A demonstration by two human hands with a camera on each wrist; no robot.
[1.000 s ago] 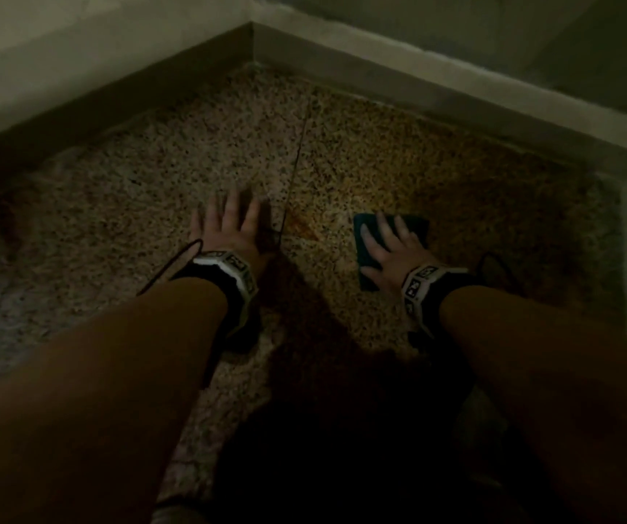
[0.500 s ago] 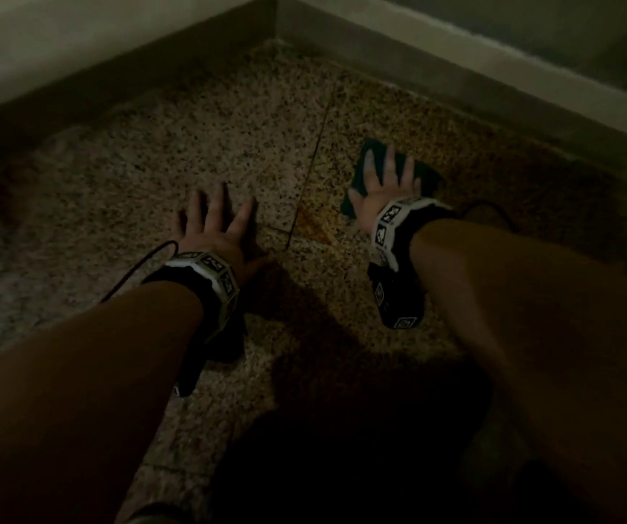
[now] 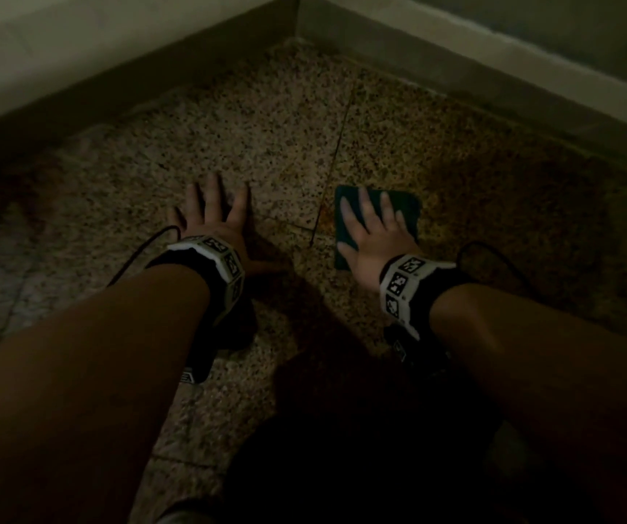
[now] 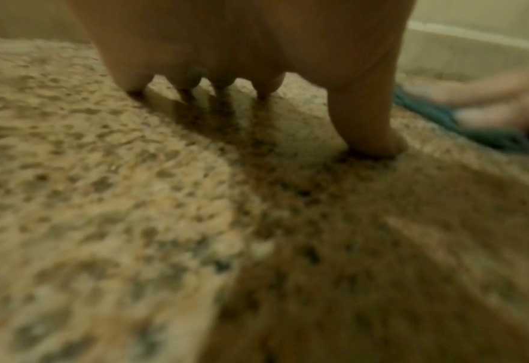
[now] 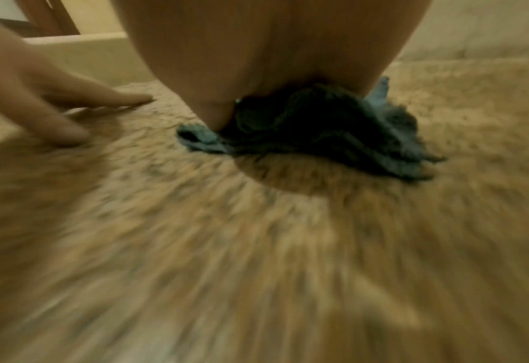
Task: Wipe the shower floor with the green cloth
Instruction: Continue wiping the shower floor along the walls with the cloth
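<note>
A folded dark green cloth (image 3: 406, 206) lies flat on the speckled stone shower floor (image 3: 266, 126), just right of a tile joint. My right hand (image 3: 370, 225) presses down on it with straight, spread fingers; the palm covers most of it. In the right wrist view the cloth (image 5: 381, 137) bunches under my palm. My left hand (image 3: 210, 209) rests flat on the bare floor to the left, fingers spread, holding nothing. The left wrist view shows its fingertips (image 4: 371, 142) on the floor and the cloth (image 4: 474, 132) at the right edge.
A raised pale curb (image 3: 493, 70) borders the floor at the back right and meets a second wall base (image 3: 77, 70) at the far corner. A dark tile joint (image 3: 336, 153) runs between my hands. My shadow darkens the near floor.
My right hand has pulled the cloth back toward me from its farther position near the curb half a second ago. The left hand has stayed planted in the same spot.
</note>
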